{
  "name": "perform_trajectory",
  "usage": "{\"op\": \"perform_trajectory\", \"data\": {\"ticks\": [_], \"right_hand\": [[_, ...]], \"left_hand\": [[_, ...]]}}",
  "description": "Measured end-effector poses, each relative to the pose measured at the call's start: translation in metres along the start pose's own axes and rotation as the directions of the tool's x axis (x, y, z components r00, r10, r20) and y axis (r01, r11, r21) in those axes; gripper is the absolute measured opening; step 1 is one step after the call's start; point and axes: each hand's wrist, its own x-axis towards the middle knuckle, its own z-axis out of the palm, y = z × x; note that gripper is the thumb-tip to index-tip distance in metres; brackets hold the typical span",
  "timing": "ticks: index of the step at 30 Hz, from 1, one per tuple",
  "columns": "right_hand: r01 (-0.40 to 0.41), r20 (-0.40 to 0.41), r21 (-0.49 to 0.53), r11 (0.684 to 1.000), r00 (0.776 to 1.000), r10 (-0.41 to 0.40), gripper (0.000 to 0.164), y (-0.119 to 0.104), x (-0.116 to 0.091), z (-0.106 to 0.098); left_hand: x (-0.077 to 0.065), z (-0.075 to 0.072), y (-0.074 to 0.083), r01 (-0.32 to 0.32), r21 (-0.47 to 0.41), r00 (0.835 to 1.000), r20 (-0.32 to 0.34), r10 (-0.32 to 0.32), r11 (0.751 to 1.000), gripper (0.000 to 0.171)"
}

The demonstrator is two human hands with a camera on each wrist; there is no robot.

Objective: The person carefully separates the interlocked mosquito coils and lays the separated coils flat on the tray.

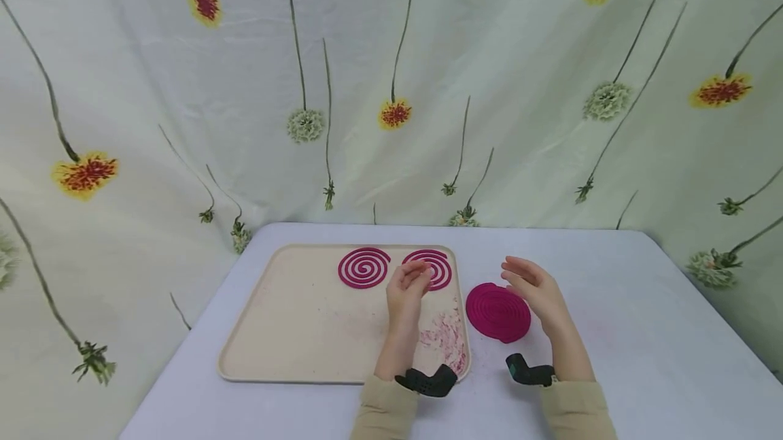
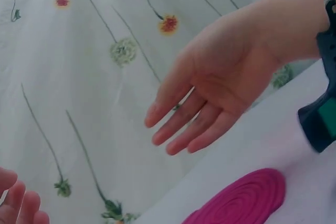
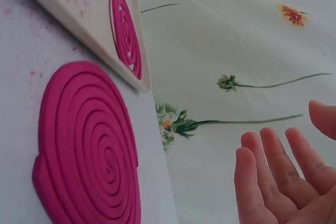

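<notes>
My left hand [image 1: 405, 294] is raised over the right part of a cream tray [image 1: 293, 331], fingers loosely bent with nothing in them. In the head view its fingertips overlap a magenta spiral coil [image 1: 442, 270], which looks like a mosquito coil. A second such coil [image 1: 363, 268] lies to its left on the tray. My right hand [image 1: 543, 294] hovers above the table, its relaxed fingers [image 3: 278, 177] holding nothing. Just left of it, on the table, lies a thicker, tightly wound magenta coil disc [image 3: 89, 145], its turns close together.
Pink crumbs [image 1: 449, 341] are scattered over the tray's right side. The white table [image 1: 636, 317] stands against a flower-printed cloth [image 1: 526, 86]. Black cameras [image 1: 431, 381] are strapped to both wrists.
</notes>
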Motion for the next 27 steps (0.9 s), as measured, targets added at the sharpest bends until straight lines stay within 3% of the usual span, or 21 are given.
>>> {"op": "perform_trajectory", "data": {"ticks": [5, 10, 16, 21, 27], "right_hand": [[-0.064, -0.071, -0.013, 0.998, 0.995, 0.063, 0.053, 0.011, -0.002, -0.007], [-0.175, -0.094, -0.048, 0.983, 0.981, 0.17, 0.047, 0.006, -0.005, -0.007], [-0.218, -0.11, -0.071, 0.973, 0.972, 0.21, 0.046, 0.011, -0.007, -0.008], [-0.233, -0.119, -0.085, 0.969, 0.968, 0.222, 0.045, 0.016, -0.008, -0.009], [-0.242, -0.117, -0.091, 0.966, 0.966, 0.231, 0.045, 0.02, -0.009, -0.011]], "left_hand": [[-0.016, 0.027, -0.03, 0.007, -0.046, 0.999, 0.052, -0.005, 0.999, 0.02], [-0.028, 0.039, -0.055, 0.036, -0.025, 0.99, 0.139, -0.032, 0.999, 0.024], [-0.04, 0.045, -0.069, 0.058, 0.142, 0.981, 0.173, -0.083, 0.988, 0.035], [-0.046, 0.051, -0.074, 0.041, 0.306, 0.983, 0.158, -0.093, 0.951, 0.044], [-0.052, 0.056, -0.075, 0.056, 0.363, 0.975, 0.181, -0.129, 0.93, 0.049]]}}
